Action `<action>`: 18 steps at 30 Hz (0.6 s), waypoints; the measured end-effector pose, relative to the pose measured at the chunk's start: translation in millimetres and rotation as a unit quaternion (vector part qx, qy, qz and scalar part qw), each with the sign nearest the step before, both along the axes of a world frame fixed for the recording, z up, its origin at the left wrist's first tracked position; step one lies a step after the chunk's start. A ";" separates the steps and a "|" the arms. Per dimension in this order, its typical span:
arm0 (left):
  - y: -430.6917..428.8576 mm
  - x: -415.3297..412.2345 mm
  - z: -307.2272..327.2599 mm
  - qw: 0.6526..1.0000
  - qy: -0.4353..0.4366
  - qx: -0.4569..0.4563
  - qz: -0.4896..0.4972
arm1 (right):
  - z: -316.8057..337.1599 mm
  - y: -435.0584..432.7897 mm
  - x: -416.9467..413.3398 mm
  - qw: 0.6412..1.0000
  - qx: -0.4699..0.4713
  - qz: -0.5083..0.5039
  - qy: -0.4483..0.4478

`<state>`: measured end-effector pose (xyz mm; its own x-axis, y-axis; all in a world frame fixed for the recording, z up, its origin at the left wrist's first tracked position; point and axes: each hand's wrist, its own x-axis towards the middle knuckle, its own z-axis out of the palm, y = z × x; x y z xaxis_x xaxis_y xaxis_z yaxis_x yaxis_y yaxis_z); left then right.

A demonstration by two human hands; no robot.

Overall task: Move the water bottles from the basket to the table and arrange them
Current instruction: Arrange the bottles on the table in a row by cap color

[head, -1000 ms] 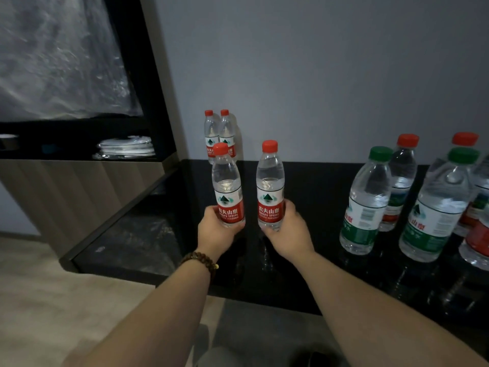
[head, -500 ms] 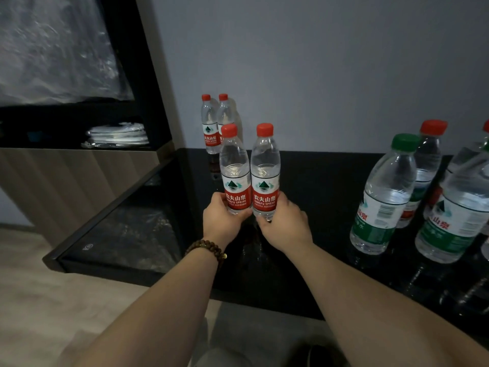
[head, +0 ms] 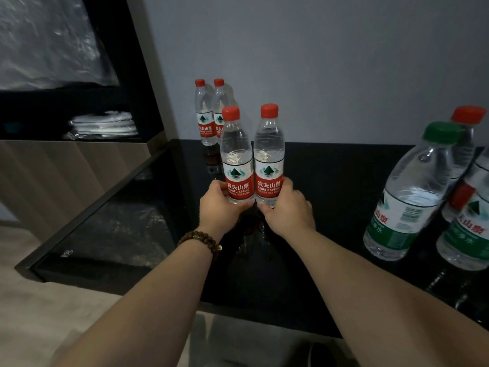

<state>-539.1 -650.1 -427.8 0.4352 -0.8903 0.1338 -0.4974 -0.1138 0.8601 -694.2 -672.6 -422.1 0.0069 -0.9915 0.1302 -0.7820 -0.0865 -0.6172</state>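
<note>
Now the left hand [head: 219,205] curls round the left bottle [head: 236,160], low on its label, and the right hand [head: 287,210] round the right bottle [head: 268,154], over the black table [head: 330,181], nearer than the far pair [head: 205,115]. I cannot tell if they rest on it. Full and capped, they are probably rather heavy, with thin walls that dent; a low, wide grip suits them. One second ago they were apart; now they touch.
</note>
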 end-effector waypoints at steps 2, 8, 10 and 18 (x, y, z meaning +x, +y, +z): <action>-8.1 1.0 0.4 1.000 -0.008 -0.006 0.009 | 0.5 -6.5 3.1 1.000 0.011 -0.016 -0.007; -42.8 -0.1 -4.5 0.999 -0.018 -0.011 0.034 | 3.2 -29.9 9.5 1.000 0.004 -0.015 0.014; -55.5 0.9 -5.2 0.999 -0.012 -0.008 0.038 | 5.7 -38.6 12.9 1.000 0.002 -0.012 0.021; -102.4 11.5 -9.4 0.998 -0.039 -0.004 0.053 | 5.8 -75.1 26.1 0.999 -0.003 -0.017 0.043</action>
<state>-527.6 -752.4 -437.2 0.5140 -0.8390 0.1783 -0.5483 -0.1615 0.8205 -668.1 -747.8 -416.2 -0.0152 -0.9905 0.1364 -0.8343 -0.0626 -0.5478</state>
